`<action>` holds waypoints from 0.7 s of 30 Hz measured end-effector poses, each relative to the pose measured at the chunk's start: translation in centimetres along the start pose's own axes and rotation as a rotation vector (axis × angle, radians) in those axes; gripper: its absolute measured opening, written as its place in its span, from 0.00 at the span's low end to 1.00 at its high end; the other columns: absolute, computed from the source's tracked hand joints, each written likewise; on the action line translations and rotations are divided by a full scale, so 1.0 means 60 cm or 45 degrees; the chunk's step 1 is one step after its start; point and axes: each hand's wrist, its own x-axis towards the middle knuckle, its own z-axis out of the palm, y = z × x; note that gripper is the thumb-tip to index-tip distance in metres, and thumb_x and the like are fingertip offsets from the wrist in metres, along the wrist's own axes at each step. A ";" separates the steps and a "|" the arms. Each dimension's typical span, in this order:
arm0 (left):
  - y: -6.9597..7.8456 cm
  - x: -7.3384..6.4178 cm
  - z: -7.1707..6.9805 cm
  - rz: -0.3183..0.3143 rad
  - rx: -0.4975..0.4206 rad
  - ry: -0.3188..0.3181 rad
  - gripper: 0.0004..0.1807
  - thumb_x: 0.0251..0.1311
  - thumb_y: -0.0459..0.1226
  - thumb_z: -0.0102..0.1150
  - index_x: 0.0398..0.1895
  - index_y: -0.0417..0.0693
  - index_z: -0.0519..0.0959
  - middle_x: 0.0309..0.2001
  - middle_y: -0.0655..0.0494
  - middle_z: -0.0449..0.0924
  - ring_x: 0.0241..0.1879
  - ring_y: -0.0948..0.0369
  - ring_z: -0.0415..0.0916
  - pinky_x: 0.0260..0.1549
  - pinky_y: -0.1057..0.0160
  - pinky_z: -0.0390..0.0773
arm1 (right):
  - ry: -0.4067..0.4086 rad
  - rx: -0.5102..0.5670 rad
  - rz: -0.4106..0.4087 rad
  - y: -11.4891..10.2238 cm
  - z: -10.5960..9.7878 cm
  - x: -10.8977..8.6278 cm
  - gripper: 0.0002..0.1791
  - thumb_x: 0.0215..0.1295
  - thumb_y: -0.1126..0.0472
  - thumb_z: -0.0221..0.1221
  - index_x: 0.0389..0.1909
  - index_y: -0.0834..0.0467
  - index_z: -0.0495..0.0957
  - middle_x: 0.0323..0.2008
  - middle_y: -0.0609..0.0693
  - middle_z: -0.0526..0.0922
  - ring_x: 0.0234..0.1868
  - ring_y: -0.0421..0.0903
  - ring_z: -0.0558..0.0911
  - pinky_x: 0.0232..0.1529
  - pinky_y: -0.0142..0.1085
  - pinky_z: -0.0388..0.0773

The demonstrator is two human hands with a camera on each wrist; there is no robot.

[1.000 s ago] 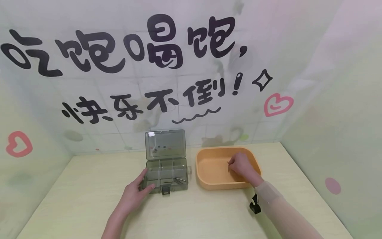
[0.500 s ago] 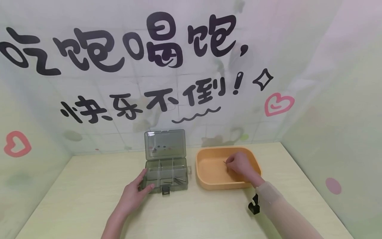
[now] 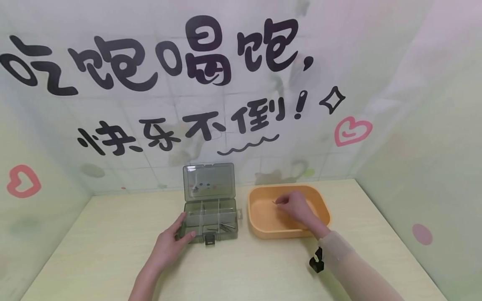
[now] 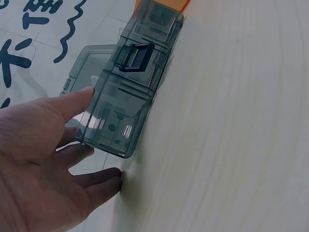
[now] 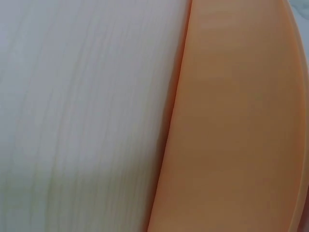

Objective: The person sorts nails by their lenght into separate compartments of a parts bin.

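A smoky grey compartment box [image 3: 191,219] stands with its lid raised at the back of the table. Several thin metal pieces [image 3: 227,227], like screws or nails, lie in its front right compartment. My left hand [image 3: 168,243] holds the box's left end, the thumb on the front rim and fingers along the side. Over the orange tray [image 3: 260,231], thumb and fingertips of my right hand [image 3: 297,207] pinch a small thin piece [image 3: 275,202]; its exact kind I cannot tell. The right wrist view shows the tray's side wall [image 5: 227,121] but no hand.
A black clip-like piece [image 3: 317,261] sits at the right sleeve, in front of the tray. A wall with black lettering [image 3: 207,50] rises behind the table [image 3: 241,271], and side walls close it in left and right. A black latch [image 4: 136,58] juts from the box's front.
My right hand has moved left and slightly up over the tray, carrying the thin piece in its fingertips. The left hand and the box have stayed in place.
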 end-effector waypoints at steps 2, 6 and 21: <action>0.000 0.000 0.000 0.000 0.000 0.001 0.43 0.72 0.44 0.62 0.82 0.43 0.52 0.75 0.28 0.54 0.70 0.30 0.58 0.65 0.34 0.65 | 0.000 0.019 -0.005 -0.003 0.004 -0.002 0.05 0.58 0.72 0.66 0.34 0.66 0.89 0.31 0.54 0.89 0.32 0.44 0.83 0.35 0.36 0.82; -0.001 0.000 0.001 0.003 0.006 0.003 0.43 0.72 0.44 0.62 0.82 0.43 0.52 0.74 0.28 0.55 0.70 0.30 0.58 0.65 0.33 0.65 | 0.009 0.040 0.011 -0.011 0.014 -0.004 0.06 0.55 0.72 0.66 0.33 0.65 0.89 0.30 0.52 0.88 0.32 0.43 0.82 0.35 0.35 0.81; -0.004 0.001 0.001 0.006 -0.007 0.000 0.43 0.72 0.44 0.62 0.82 0.45 0.52 0.75 0.29 0.54 0.71 0.31 0.57 0.66 0.34 0.65 | -0.033 0.128 -0.055 -0.050 0.043 -0.002 0.07 0.53 0.71 0.65 0.34 0.63 0.88 0.30 0.49 0.88 0.32 0.42 0.82 0.35 0.35 0.82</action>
